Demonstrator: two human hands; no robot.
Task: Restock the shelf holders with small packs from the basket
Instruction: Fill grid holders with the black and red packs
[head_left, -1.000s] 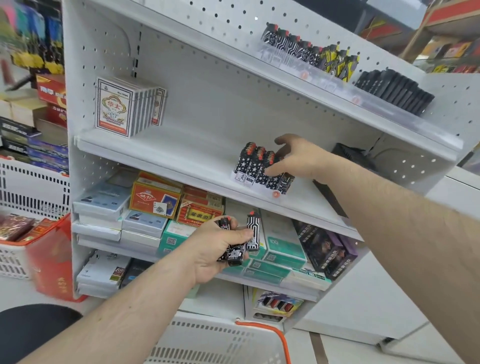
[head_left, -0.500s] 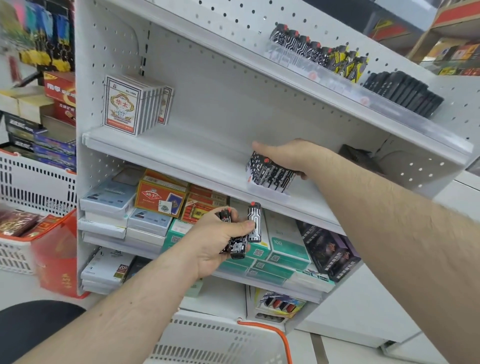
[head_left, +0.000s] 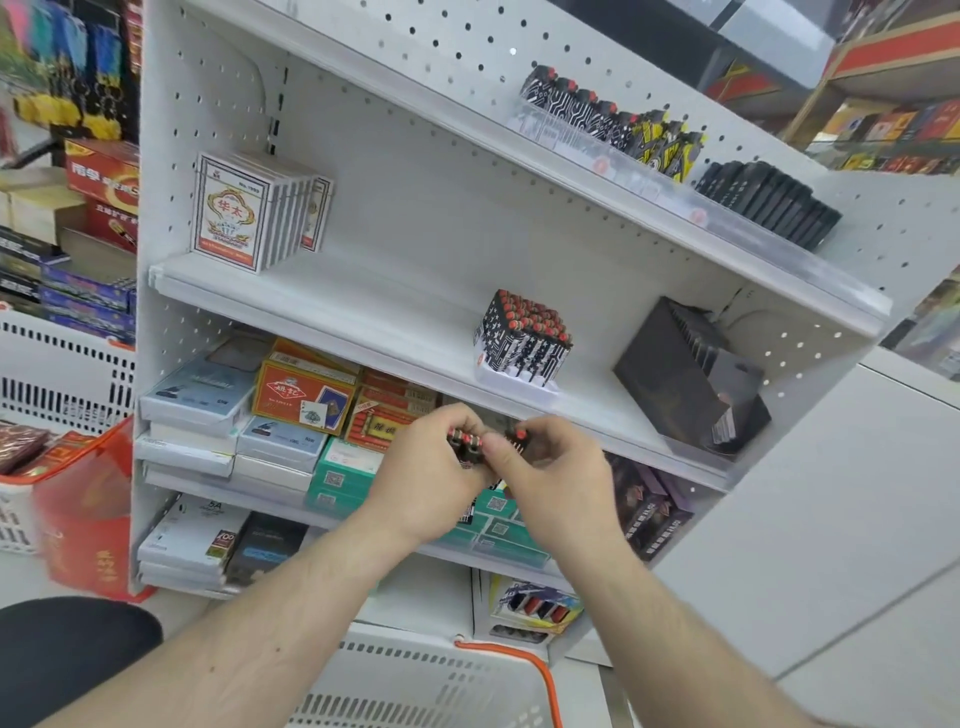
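Observation:
My left hand (head_left: 426, 478) grips a small bunch of black-and-white patterned packs with red tops (head_left: 466, 446) in front of the lower shelves. My right hand (head_left: 556, 473) meets it and pinches one red-topped pack (head_left: 516, 440) from that bunch. On the middle shelf (head_left: 332, 306) a clear holder (head_left: 511, 382) stands filled with a block of the same packs (head_left: 524, 335). The white basket (head_left: 415, 680) with an orange handle sits below my arms.
White card boxes (head_left: 244, 208) stand at the middle shelf's left, a black display box (head_left: 685, 374) at its right. The top shelf carries more patterned packs (head_left: 608, 122) and black packs (head_left: 769, 202). Boxed goods fill the lower shelves. A red bag (head_left: 88, 509) stands at left.
My right hand left the block of packs on the middle shelf and came down to my left hand, where it now pinches one pack. The block stands alone in its holder.

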